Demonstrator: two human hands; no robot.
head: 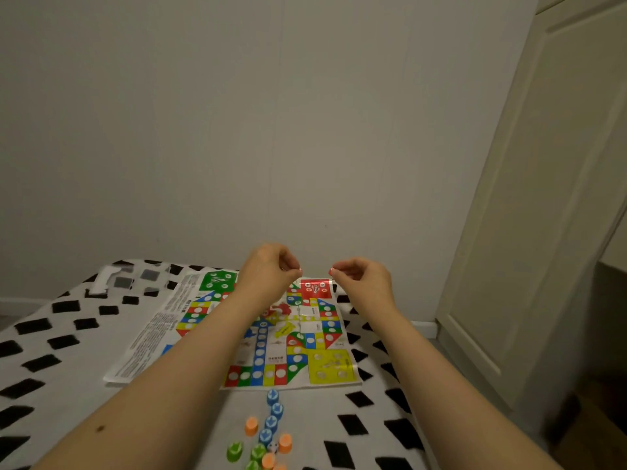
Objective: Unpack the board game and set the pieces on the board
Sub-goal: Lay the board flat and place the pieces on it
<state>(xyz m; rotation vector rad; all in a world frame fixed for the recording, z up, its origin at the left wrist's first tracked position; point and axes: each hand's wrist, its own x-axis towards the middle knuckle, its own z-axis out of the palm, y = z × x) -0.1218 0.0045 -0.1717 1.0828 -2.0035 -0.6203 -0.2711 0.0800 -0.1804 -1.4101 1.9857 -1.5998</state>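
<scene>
the board (271, 334) lies flat and unfolded on a black-and-white patterned cloth (51, 351). blue, orange and green pieces (268, 432) sit in a loose cluster just off its near edge. above its far edge hover the left hand (269, 274) and right hand (361, 278), fingertips pinched together, whether on anything i cannot tell. clear packaging (135, 278) lies far left.

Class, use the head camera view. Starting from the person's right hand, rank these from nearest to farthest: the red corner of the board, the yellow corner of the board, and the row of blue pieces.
From the right hand:
1. Red corner, just below and left of the hand, at the board's far edge.
2. Yellow corner, at the board's near right.
3. Blue pieces, off the board, on the patterned cloth nearest the camera.
</scene>
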